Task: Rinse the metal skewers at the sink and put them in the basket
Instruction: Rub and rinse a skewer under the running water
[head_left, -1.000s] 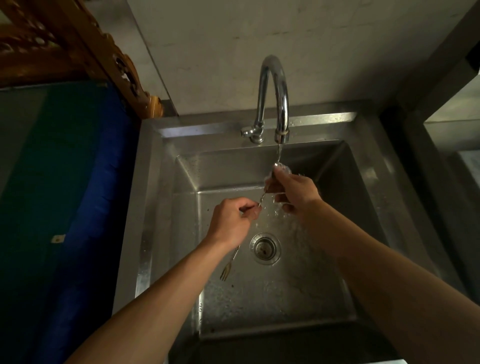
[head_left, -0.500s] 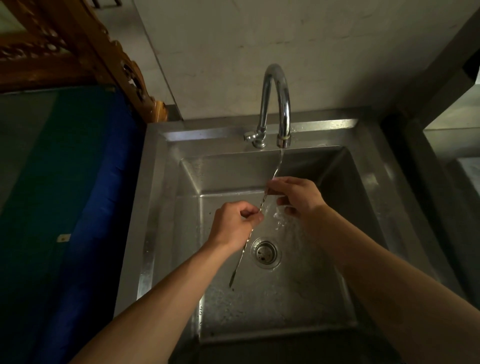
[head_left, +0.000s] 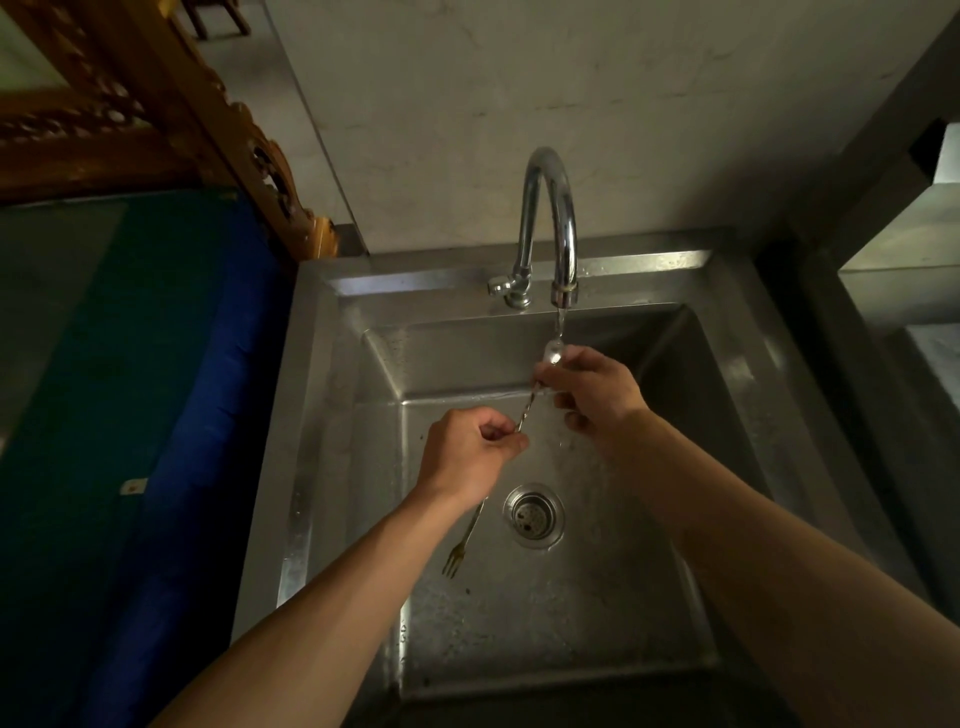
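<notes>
Both hands, the left hand (head_left: 470, 457) and the right hand (head_left: 592, 397), pinch a fork-tipped metal skewer (head_left: 462, 545) under the tap (head_left: 550, 228) water

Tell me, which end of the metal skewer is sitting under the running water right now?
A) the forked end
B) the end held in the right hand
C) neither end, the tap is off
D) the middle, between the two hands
B: the stream from the tap lands on the right hand gripping the skewer, while the forked end hangs below the left hand, away from the water.
</notes>
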